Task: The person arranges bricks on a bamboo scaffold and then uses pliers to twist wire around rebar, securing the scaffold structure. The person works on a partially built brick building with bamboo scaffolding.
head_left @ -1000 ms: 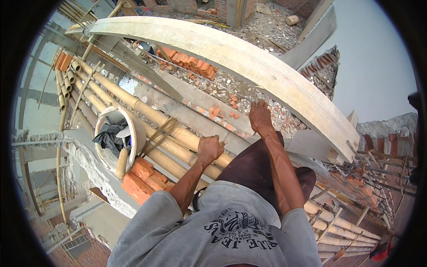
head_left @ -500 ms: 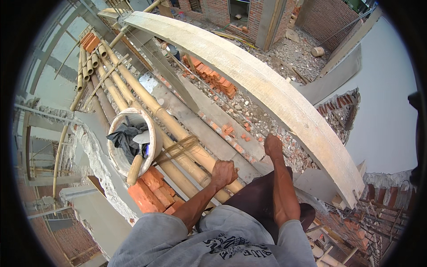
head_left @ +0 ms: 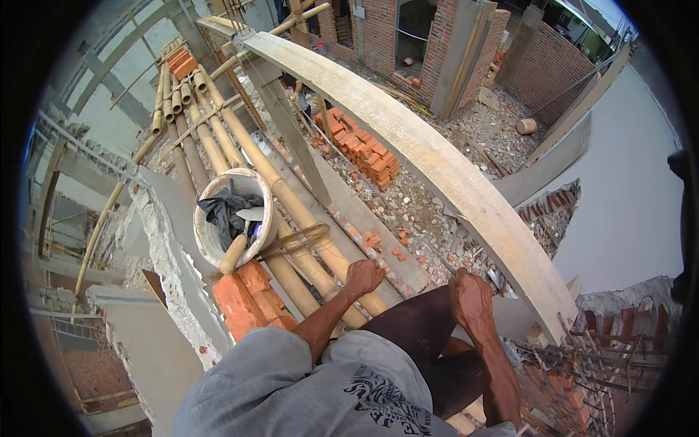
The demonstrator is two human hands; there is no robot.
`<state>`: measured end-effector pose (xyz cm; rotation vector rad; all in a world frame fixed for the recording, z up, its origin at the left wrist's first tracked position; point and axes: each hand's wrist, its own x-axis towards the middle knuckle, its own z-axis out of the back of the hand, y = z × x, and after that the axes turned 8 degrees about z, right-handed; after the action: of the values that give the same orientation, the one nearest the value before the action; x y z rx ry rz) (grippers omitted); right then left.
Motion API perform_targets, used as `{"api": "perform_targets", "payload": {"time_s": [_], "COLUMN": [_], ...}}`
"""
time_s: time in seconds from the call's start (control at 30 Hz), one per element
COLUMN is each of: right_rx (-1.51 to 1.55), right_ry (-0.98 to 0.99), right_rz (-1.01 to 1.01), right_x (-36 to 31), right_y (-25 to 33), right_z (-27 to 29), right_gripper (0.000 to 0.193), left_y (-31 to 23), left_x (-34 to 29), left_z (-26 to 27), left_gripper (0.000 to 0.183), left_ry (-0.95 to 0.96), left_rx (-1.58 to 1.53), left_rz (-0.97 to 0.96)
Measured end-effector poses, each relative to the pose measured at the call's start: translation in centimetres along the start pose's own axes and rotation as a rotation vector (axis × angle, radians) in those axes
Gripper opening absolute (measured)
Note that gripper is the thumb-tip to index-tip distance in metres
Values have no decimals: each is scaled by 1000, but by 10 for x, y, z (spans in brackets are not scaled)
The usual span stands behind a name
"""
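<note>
My left hand [head_left: 365,278] is closed in a fist above the bamboo poles [head_left: 256,164]. My right hand [head_left: 472,297] is also closed, held over my dark-clothed leg [head_left: 415,320]; what either hand grips, if anything, is too thin or hidden to make out. Left of them, a mortar-stained white bucket [head_left: 268,218] sits on the poles. Inside it lie a crumpled black sheet [head_left: 224,207] and a trowel [head_left: 234,252], whose wooden handle sticks out over the rim. Orange bricks [head_left: 247,302] are stacked just below the bucket.
A long pale curved beam [head_left: 429,142] arcs past on the right. Far below are a brick pile [head_left: 357,149], rubble [head_left: 419,211] and a person [head_left: 302,102]. More bricks [head_left: 180,63] sit at the far end of the poles. A broken wall edge [head_left: 164,247] runs along the left.
My right hand has come down and back toward my body, its forearm swinging right. The left fist stays over the bamboo. The whole view has shifted slightly.
</note>
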<state>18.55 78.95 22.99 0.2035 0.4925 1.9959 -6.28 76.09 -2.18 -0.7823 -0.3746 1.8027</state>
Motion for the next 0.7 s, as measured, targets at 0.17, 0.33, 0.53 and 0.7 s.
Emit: {"api": "perform_targets", "payload": {"time_s": [0.17, 0.33, 0.53, 0.7], "right_rx": [-87, -275, -524, -753], "right_ry": [12, 62, 54, -116], "right_rz": [-40, -273, -450, -344], "right_x": [-86, -176, -239, -222], "right_y": [7, 23, 36, 60], "right_z": [55, 127, 159, 134], "right_gripper": [24, 23, 20, 20], "left_y": [-32, -90, -154, -223], "left_x": [72, 99, 77, -13], "left_z": [32, 43, -1, -5], "left_gripper": [67, 63, 34, 34], "left_ry": [146, 8, 186, 474], "left_rx": [-1125, -1764, -2039, -2233], "left_rz": [461, 745, 925, 489]}}
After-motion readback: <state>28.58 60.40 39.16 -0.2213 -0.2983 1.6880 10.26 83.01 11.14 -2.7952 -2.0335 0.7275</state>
